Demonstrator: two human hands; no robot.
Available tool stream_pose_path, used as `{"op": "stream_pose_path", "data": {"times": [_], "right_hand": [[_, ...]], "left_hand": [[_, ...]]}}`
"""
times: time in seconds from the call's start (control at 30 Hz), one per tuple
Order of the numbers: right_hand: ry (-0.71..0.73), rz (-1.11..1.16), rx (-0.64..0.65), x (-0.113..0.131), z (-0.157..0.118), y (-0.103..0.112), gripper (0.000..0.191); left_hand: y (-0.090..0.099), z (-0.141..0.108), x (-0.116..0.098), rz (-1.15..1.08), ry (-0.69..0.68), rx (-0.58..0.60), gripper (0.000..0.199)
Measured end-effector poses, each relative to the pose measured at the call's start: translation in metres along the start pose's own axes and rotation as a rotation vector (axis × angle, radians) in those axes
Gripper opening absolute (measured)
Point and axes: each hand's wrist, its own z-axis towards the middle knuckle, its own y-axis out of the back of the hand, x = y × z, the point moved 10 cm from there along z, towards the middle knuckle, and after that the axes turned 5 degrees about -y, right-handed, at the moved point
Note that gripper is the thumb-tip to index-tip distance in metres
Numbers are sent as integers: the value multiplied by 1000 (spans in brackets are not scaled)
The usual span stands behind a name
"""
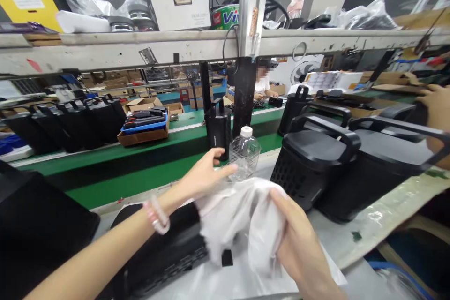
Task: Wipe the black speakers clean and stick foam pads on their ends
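Note:
My right hand (298, 239) is closed around a crumpled white cloth (242, 215), blurred by motion, which hangs in front of me. My left hand (207, 173), wearing a pink and white bracelet, reaches forward with thumb and fingers apart. Its fingertips are close to a clear plastic bottle (245, 147) with a white cap; whether they touch it I cannot tell. Below my left forearm and partly behind the cloth, a black plastic housing (168, 248) lies on a white sheet (218, 286).
Black handled housings (312, 145) stand on the right, where another person's hand (436, 108) shows at the edge. A green conveyor (116, 176) runs behind the bench with a cardboard tray (144, 133) on it. Overhead is a white shelf beam (116, 49); a person (263, 82) sits beyond.

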Motion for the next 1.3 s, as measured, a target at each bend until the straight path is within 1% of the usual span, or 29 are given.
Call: {"op": "stream_pose_path", "data": {"times": [0.03, 0.07, 0.1, 0.17, 0.23, 0.3, 0.37, 0.43, 0.5, 0.57, 0.63, 0.7, 0.77, 0.93, 1.03, 1.13, 1.17, 1.23, 1.3], "right_hand": [[31, 65, -71, 3, 4, 10, 31], [38, 123, -123, 3, 7, 18, 32], [31, 172, -158, 1, 10, 24, 32], [-2, 243, -183, -4, 14, 30, 32], [-31, 287, -176, -8, 16, 33, 32], [-37, 315, -157, -9, 16, 32, 32], [-28, 336, -133, -6, 15, 30, 33], [-28, 343, -96, -4, 16, 24, 35], [-35, 331, -56, -4, 17, 17, 37], [-39, 315, -29, -5, 18, 11, 37], [-43, 312, -18, -9, 19, 7, 37], [-62, 321, -12, -14, 21, 4, 36], [-86, 335, -9, -20, 22, 4, 36], [-167, 334, 3, -29, 25, 3, 32], [-168, 343, -28, -28, 27, 8, 31], [-164, 335, -58, -25, 28, 14, 30], [-155, 329, -72, -23, 28, 17, 29], [-113, 320, -119, -16, 26, 24, 28], [-51, 314, -183, -6, 22, 33, 29]], "left_hand": [[-10, 16, 5, 60, -19, -26, 85], [-23, 31, 10, 78, -36, -33, 100], [-35, 43, 13, 91, -53, -34, 107], [-52, 57, 13, 120, -92, -28, 104], [-57, 59, 5, 165, -144, -11, 92], [-52, 50, -8, 214, -202, 6, 87], [-42, 36, -24, 315, -277, 29, 87], [-36, 19, -41, 538, -395, 53, 86], [-36, 3, -55, 833, -543, 49, 81], [-36, -11, -62, 1084, -678, 3, 76], [-36, -21, -65, 1260, -788, -51, 75], [-37, -29, -65, 1371, -873, -85, 76], [-40, -35, -66, 1434, -944, -92, 76], [-56, -49, -75, 1501, -1119, -59, 56], [-62, -48, -77, 1500, -1122, -43, 57], [-63, -41, -71, 1479, -1048, -22, 66], [-61, -36, -68, 1451, -996, -14, 69], [-54, -21, -60, 1325, -846, 11, 74], [-47, -3, -49, 1084, -660, 53, 78]]}}
